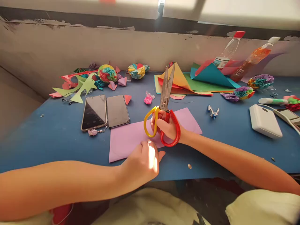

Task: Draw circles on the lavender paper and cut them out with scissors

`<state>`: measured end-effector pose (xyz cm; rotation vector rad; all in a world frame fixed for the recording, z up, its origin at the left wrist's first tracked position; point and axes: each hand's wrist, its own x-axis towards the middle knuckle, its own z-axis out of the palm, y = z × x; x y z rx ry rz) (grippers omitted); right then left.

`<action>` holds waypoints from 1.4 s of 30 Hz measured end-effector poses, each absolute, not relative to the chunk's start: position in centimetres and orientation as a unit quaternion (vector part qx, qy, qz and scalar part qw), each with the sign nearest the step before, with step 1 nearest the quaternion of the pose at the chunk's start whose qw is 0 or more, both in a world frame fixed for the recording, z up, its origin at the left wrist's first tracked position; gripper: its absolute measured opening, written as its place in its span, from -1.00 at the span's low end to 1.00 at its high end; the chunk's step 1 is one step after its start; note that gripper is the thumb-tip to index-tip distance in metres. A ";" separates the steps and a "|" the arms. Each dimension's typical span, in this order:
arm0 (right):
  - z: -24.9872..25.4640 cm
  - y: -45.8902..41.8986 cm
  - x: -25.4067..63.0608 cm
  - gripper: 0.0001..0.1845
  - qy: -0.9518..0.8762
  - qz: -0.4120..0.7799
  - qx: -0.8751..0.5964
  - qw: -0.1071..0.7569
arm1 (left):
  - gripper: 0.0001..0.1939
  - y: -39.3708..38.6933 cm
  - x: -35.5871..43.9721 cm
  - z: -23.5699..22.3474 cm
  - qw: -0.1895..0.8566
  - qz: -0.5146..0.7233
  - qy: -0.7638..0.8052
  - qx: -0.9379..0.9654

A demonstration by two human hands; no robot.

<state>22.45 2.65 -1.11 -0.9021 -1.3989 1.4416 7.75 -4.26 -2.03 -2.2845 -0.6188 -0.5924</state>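
Now | scissors (164, 102) in right hand (169, 129) | pointing forward | long axis slightly rightward

A blue table (58, 140) lies beneath the left hand (145, 157) and the right hand (167, 127). Beyond both, a pale wall (82, 47) rises behind the table's far edge; higher up runs a dark strip (93, 21) (patchy with white along its lower edge). Above that, farthest from the hands, pale panels (131, 7) glow, and bright light lands on the left hand.
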 end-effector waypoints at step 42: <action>-2.2 3.0 23.4 -0.86 -0.678 0.317 -0.448 0.490 | -0.66 -3.4 8.0 -2.7 0.271 -0.247 -0.276 -0.888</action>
